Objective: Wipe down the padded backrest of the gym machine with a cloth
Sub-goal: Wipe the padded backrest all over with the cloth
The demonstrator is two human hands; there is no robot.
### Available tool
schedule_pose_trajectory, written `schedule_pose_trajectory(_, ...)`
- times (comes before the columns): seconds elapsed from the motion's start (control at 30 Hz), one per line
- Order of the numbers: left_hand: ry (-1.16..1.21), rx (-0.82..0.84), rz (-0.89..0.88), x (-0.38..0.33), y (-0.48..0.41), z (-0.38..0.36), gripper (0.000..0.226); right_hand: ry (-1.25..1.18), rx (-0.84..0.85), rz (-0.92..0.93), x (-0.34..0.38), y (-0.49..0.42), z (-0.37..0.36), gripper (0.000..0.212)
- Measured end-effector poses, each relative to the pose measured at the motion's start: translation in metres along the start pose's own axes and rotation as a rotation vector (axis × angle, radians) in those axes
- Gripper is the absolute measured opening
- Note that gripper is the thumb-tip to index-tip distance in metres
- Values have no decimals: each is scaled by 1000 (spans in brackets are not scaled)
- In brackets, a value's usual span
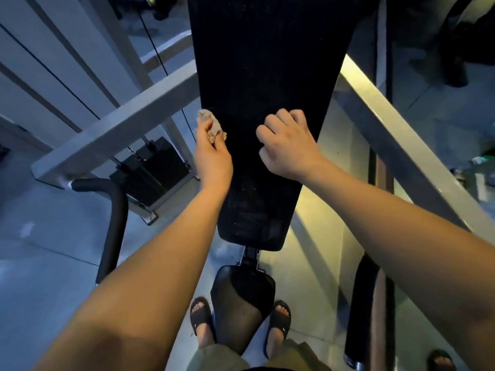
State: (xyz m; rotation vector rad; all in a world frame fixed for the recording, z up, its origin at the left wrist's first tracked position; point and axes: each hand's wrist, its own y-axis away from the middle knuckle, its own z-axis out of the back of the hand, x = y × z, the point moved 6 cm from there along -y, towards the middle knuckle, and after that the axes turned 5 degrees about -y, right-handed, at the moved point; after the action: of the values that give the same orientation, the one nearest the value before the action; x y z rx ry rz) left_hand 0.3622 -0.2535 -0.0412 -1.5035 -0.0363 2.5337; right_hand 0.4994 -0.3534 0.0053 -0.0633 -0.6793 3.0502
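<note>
So the backrest (257, 76) is this long black padded thing running straight up the middle in front of me, wide at the top and narrowing toward the bottom end, where a bracket joins it to the little black seat (241, 293) between my feet. The cover has a fine grainy texture, and there are pale specks scattered over it, most of them on the lower part. My left hand (213, 159) is at the left edge of the pad, about halfway down what I can see. It's got the cloth (209, 123), a small scrunched-up beige-grey rag with a frayed edge, pinched between thumb and fingers. The wad pokes out above my fingertips and sits right on that left edge, touching the pad. My right hand (288, 145) is on the face of the pad at about the same height, closer to the right side. Its fingers are curled under into a loose fist with nothing in it, knuckles up and thumb tucked in at the side. Whether it's pressing down or just resting there I honestly can't tell. Off to the left there's a grey metal frame bar (115, 127), a black weight stack (155, 170) and a curved black handle (113, 210). I'm wearing black sandals (200, 318) on a grey floor.
</note>
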Motion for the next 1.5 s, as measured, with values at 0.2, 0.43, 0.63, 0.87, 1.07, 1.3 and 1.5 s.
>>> schedule_pose_trajectory(0.2,-228,174,-10,11,45,-47,35,-76,112,-185,-26,53,-9,13)
schedule_pose_trajectory(0.43,82,356,181,16,53,-33,10,-281,182,-291,-22,47,-8,22)
schedule_pose_trajectory(0.63,485,579,291,-22,42,-6,25,-668,188,-231,14,25,-4,63)
schedule_pose_trajectory(0.87,631,678,332,-41,32,29,34,-538,-173,-217,16,-14,27,27)
schedule_pose_trajectory(1.07,328,389,376,-15,11,56,30,-88,-397,-158,-3,-75,65,26)
schedule_pose_trajectory(1.3,-120,414,90,-15,0,55,33,-41,-126,18,16,-53,1,33)
schedule_pose_trajectory(1.5,-237,507,-54,-30,-1,52,46,4,-146,24,5,-60,35,42)
